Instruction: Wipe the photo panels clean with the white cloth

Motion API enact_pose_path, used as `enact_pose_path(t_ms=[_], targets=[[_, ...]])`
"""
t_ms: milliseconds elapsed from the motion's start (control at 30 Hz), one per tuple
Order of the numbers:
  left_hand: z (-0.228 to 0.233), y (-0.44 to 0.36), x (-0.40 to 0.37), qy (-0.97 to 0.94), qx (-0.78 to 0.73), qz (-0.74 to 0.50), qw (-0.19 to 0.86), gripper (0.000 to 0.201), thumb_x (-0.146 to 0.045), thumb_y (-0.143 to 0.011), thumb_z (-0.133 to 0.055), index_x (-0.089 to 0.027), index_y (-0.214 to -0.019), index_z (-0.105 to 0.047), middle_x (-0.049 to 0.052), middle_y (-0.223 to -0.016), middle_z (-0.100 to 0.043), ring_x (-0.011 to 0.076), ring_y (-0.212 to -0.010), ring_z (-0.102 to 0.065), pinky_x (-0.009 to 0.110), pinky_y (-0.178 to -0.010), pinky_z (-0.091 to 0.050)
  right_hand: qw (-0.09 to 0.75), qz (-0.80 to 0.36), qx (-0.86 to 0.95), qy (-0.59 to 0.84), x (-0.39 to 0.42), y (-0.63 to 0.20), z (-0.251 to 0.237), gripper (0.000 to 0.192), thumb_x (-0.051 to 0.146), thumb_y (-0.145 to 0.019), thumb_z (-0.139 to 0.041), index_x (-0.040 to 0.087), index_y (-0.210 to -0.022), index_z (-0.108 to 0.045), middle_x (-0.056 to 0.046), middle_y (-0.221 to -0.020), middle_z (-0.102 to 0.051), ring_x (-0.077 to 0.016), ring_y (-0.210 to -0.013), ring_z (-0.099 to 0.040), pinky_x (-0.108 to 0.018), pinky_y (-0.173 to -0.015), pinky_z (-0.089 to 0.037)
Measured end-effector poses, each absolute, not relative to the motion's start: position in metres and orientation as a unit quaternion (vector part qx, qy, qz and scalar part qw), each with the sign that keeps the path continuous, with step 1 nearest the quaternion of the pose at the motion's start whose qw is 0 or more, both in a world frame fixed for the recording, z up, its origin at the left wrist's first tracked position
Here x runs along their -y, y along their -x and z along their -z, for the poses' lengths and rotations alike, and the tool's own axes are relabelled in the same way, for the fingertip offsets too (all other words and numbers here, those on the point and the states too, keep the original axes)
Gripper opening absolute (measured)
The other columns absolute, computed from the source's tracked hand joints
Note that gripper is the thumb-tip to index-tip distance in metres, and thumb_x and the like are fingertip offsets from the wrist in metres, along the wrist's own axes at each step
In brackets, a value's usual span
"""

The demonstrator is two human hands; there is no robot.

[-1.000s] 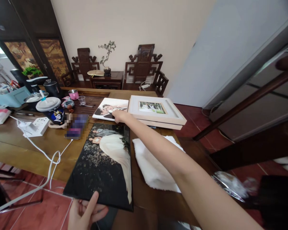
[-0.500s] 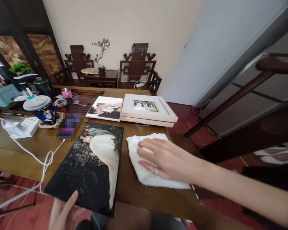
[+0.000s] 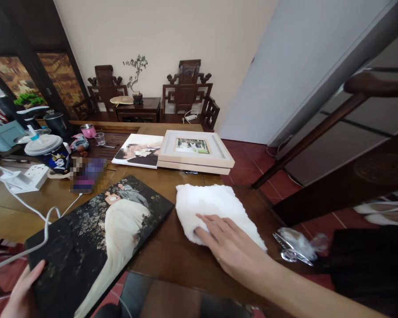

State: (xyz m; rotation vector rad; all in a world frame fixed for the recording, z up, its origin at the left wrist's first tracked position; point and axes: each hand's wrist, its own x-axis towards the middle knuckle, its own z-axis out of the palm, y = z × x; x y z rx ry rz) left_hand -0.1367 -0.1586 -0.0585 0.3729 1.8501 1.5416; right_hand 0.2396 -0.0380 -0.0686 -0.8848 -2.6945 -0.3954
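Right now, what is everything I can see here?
photo print: one, dark, front left, over table edge
white cloth: one, on table, centre
framed picture: one, pale frame, behind cloth
second print: one, left of frame
lidded cup: one, far left
power strip: one, white, with cable
foil wrapper: one, right edge
carved chairs: two, by wall
left hand: holds dark print's corner
right hand: flat on cloth

1. Your right hand [image 3: 234, 247] lies flat, fingers spread, on the near edge of the white cloth [image 3: 212, 207] on the tabletop [image 3: 172, 256].
2. Your left hand [image 3: 20, 296] grips the dark photo print [image 3: 96, 240] at its near corner.
3. The cloth sits just beside the print.
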Motion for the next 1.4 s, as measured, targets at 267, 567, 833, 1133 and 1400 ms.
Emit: enact_pose_path(t_ms=[267, 567, 833, 1133, 1400], targets=[[0.037, 0.125, 0.109, -0.128, -0.716, -0.549, 0.411, 0.048, -0.042, -0.064, -0.073, -0.034, -0.111, -0.071, -0.004, -0.100, -0.077, 0.0322, -0.112, -0.066, 0.039, -0.078, -0.064, 0.352, 0.142, 0.855, 0.353, 0.024, -0.260, 0.012, 0.027, 0.007, -0.087, -0.046, 0.012, -0.114, -0.049, -0.008, -0.082, -0.057, -0.0242, -0.076, -0.056, -0.034, -0.064, -0.052], [0.040, 0.094, 0.041, -0.258, -0.657, -0.496, 0.505, 0.029, -0.035, -0.072, -0.072, -0.022, -0.097, -0.071, 0.005, -0.103, -0.077, 0.0235, -0.095, -0.073, 0.027, -0.075, -0.060, 0.292, 0.203, 0.894, 0.274, 0.026, -0.256, 0.021, 0.021, 0.002, -0.086, -0.044, 0.013, -0.102, -0.053, -0.013, -0.090, -0.061, -0.0314, -0.100, -0.060, -0.039, -0.071, -0.056], [0.044, 0.098, -0.032, -0.404, -0.661, -0.365, 0.517, 0.044, -0.051, -0.073, -0.070, -0.019, -0.103, -0.068, 0.009, -0.096, -0.077, 0.0245, -0.084, -0.073, 0.032, -0.069, -0.059, 0.232, 0.129, 0.927, 0.265, 0.019, -0.251, 0.034, 0.025, 0.002, -0.086, -0.042, 0.015, -0.100, -0.059, -0.019, -0.124, -0.063, -0.0310, -0.110, -0.060, -0.046, -0.083, -0.056], [0.038, 0.092, -0.083, -0.568, -0.707, -0.176, 0.384, 0.051, -0.067, -0.059, -0.073, -0.018, -0.056, -0.060, 0.002, -0.056, -0.062, 0.0192, -0.055, -0.058, 0.026, -0.049, -0.037, 0.105, -0.013, 0.956, 0.275, -0.006, -0.251, 0.057, 0.069, -0.011, -0.063, -0.040, 0.022, -0.121, -0.059, -0.014, -0.157, -0.030, -0.0344, -0.146, -0.014, -0.064, -0.109, -0.033], [0.045, 0.090, -0.114, -0.656, -0.710, -0.088, 0.239, 0.060, -0.071, -0.067, -0.064, -0.025, -0.041, -0.035, -0.001, -0.044, -0.043, 0.0171, -0.048, -0.043, 0.029, -0.052, -0.024, 0.156, -0.026, 0.952, 0.262, -0.022, -0.242, 0.075, 0.053, -0.008, -0.065, -0.042, 0.017, -0.105, -0.066, -0.016, -0.153, -0.038, -0.0346, -0.146, -0.012, -0.071, -0.110, -0.020]])
